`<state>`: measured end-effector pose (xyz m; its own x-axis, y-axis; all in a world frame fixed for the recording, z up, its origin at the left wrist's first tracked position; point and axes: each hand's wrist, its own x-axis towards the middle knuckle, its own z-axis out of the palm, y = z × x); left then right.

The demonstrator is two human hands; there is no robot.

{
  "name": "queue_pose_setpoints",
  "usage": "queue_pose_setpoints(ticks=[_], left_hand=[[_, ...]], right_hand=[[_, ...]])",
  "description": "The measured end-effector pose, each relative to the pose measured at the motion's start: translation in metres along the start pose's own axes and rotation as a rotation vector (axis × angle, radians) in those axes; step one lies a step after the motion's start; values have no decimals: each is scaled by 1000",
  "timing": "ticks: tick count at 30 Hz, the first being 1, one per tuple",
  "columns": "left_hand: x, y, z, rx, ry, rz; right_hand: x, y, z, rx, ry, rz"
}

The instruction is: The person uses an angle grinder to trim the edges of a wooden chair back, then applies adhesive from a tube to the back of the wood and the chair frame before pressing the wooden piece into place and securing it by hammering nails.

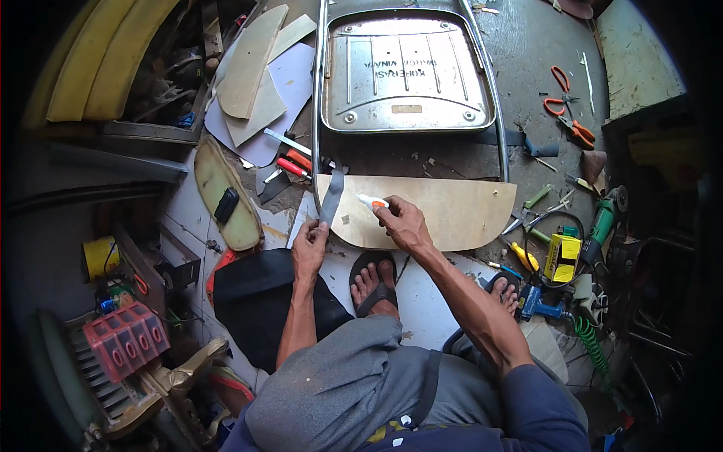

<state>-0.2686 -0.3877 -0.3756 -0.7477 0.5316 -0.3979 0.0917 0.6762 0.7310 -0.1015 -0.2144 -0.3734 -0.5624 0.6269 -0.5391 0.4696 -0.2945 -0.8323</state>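
Cluttered floor (531, 45) lies beyond my left hand (309, 245), pinching a grey strip (332, 194), and right hand (407, 226), gripping a bottle (370, 201).

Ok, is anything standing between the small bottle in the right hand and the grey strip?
Nothing visible: between the white bottle in the right hand and the grey strip in the left hand, only the plywood board's surface shows.

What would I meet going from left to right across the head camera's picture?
Yellow curved pieces, pale green curved panel, grey strip, small white bottle, yellow tool handle, yellow box, green power tool.
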Motion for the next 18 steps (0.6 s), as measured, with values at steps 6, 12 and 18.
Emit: queue_pose_setpoints(ticks=[6,12,18], left_hand=[[-5,22,4,193,61,-3],[-5,45,-21,172,10,67],[-2,62,-14,439,-7,372]], right_hand=[[1,0,1,-2,-17,-2],[-4,-8,-6,-33,-73,-50],[-7,5,1,-105,-77,-81]])
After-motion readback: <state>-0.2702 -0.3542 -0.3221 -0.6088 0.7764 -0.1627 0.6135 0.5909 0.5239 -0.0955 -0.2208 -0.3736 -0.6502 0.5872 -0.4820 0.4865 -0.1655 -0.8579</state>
